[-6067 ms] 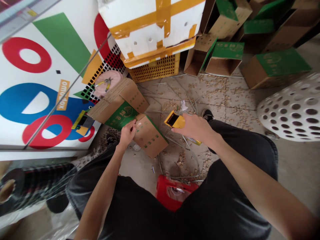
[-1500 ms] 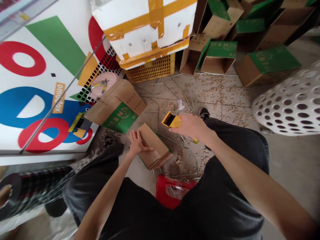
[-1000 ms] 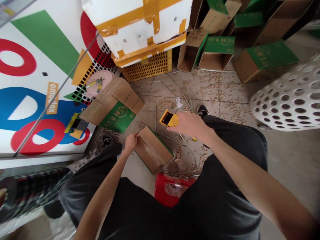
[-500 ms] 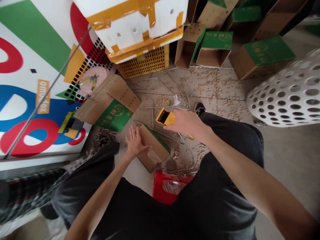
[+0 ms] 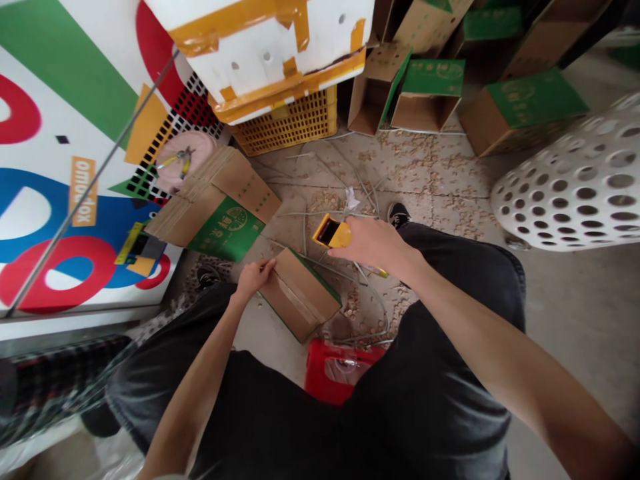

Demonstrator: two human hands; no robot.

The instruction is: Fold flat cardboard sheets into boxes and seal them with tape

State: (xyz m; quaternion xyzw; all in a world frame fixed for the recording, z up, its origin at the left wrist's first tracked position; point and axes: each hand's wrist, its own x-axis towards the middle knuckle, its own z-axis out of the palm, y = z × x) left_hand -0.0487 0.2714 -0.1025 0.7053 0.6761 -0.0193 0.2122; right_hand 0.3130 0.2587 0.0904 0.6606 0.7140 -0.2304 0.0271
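The right hand hides the grip of the yellow tool.

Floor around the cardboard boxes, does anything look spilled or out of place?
Yes. Pale chips, too small to identify, are strewn across the concrete floor, mixed with loose bent wires. They look like spilled debris. A pair of yellow-handled pliers also sits oddly on a pink disc.

gap 1: floor ahead of right hand, passable over wires | gap 2: narrow, between box and flat cartons, left hand in it | obstacles: red stool near box; white basket well right
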